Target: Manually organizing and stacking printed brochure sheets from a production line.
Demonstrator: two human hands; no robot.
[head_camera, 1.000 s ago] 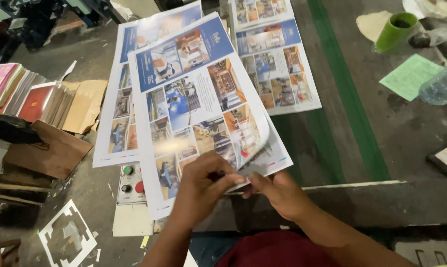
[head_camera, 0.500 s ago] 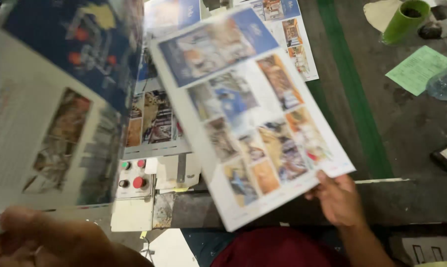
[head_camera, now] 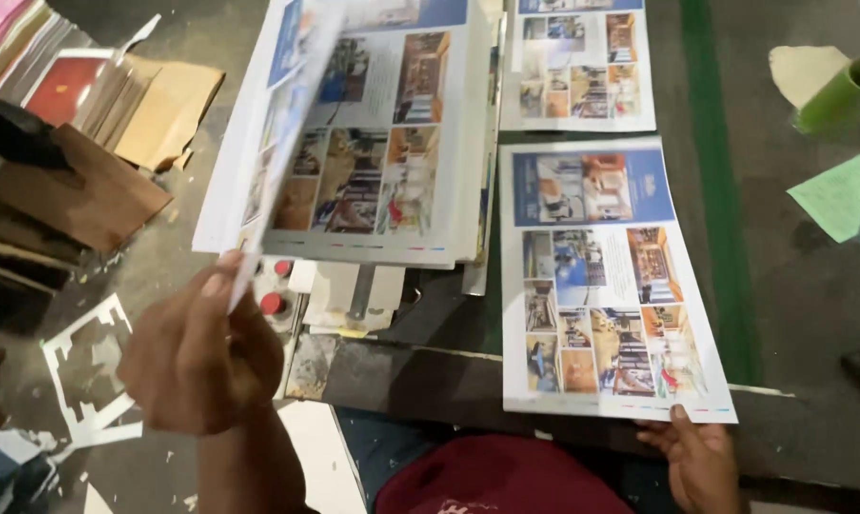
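The dark work table, crossed by a green stripe running from 12 toward 5 o'clock, carries a stack of printed photo sheets at 11 o'clock, a single printed sheet lying flat at 4 o'clock, and a further sheet at 12 o'clock. The left hand, at 8 o'clock, pinches the lower edge of a lifted sheet that stands on edge over the stack, blurred. The right hand, at 5 o'clock, grips the near edge of the single printed sheet, thumb on top.
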